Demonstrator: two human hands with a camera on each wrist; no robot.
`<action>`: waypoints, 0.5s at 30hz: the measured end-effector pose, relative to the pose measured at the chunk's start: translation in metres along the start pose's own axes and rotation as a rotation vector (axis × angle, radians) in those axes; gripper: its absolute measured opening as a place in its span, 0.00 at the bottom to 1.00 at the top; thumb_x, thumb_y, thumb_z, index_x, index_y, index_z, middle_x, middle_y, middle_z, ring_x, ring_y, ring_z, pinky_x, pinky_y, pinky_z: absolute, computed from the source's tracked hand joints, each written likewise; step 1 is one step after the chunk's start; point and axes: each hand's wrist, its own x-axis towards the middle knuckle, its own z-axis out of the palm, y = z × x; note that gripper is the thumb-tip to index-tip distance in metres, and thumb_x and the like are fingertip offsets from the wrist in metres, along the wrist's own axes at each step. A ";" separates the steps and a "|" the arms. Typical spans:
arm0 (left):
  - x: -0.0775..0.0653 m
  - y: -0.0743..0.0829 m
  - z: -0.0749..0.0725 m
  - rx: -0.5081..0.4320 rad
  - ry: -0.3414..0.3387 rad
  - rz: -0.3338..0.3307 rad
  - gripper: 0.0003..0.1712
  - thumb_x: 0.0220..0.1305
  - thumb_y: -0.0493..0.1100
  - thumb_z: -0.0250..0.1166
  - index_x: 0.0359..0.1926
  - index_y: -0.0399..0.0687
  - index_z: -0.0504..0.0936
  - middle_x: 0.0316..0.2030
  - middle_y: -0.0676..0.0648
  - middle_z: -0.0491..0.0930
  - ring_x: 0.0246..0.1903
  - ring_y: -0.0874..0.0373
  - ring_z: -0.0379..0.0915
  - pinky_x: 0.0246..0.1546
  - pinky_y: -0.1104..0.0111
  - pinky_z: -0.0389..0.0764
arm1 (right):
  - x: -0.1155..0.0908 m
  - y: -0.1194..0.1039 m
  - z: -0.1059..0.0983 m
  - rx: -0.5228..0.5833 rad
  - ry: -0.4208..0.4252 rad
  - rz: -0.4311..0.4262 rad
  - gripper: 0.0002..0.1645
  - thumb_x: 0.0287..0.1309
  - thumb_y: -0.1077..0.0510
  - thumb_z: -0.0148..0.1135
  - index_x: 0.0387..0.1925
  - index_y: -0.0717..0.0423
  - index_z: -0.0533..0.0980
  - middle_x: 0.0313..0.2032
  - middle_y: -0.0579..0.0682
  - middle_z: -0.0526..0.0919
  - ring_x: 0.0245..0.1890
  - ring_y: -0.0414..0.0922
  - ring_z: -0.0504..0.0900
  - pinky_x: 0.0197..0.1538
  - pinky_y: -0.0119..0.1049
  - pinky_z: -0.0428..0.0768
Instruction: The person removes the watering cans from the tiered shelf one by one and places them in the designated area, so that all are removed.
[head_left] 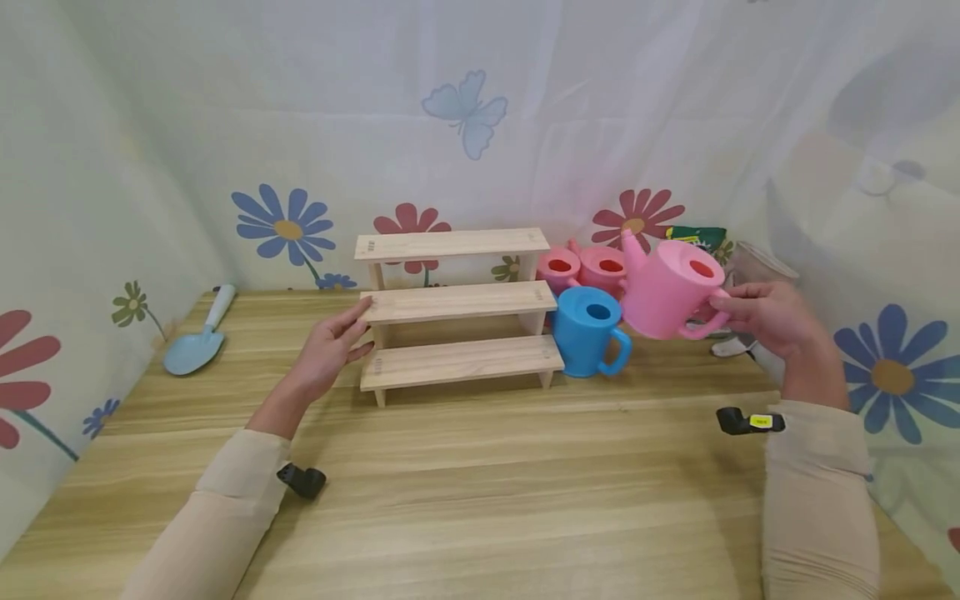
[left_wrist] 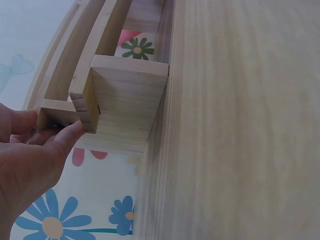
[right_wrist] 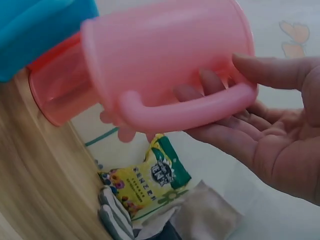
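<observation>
In the head view a three-tier wooden plant stand (head_left: pixel 459 302) stands on the table. My left hand (head_left: pixel 322 358) pinches the left end of its middle step; the left wrist view shows thumb and fingers on the board's end (left_wrist: pixel 85 107). My right hand (head_left: pixel 780 321) grips the handle of a pink watering can (head_left: pixel 663 292), which is raised above the table. In the right wrist view the fingers curl through the can's handle (right_wrist: pixel 190 112). A blue watering can (head_left: pixel 585 333) is beside the stand, with two more pink watering cans (head_left: pixel 602 265) behind it.
A light blue hand trowel (head_left: pixel 197 348) lies at the table's left edge. At the back right are a yellow and green bag (right_wrist: pixel 155 177), gloves (right_wrist: pixel 115 212) and a greyish container (head_left: pixel 761 262). A flower-printed curtain (head_left: pixel 480 108) surrounds the table.
</observation>
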 end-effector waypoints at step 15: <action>0.000 -0.002 -0.001 0.005 -0.003 0.014 0.30 0.81 0.41 0.45 0.79 0.47 0.52 0.79 0.46 0.41 0.75 0.43 0.42 0.67 0.53 0.68 | 0.013 0.024 -0.001 -0.093 -0.187 0.106 0.14 0.66 0.54 0.66 0.46 0.59 0.87 0.40 0.50 0.89 0.44 0.43 0.87 0.49 0.36 0.85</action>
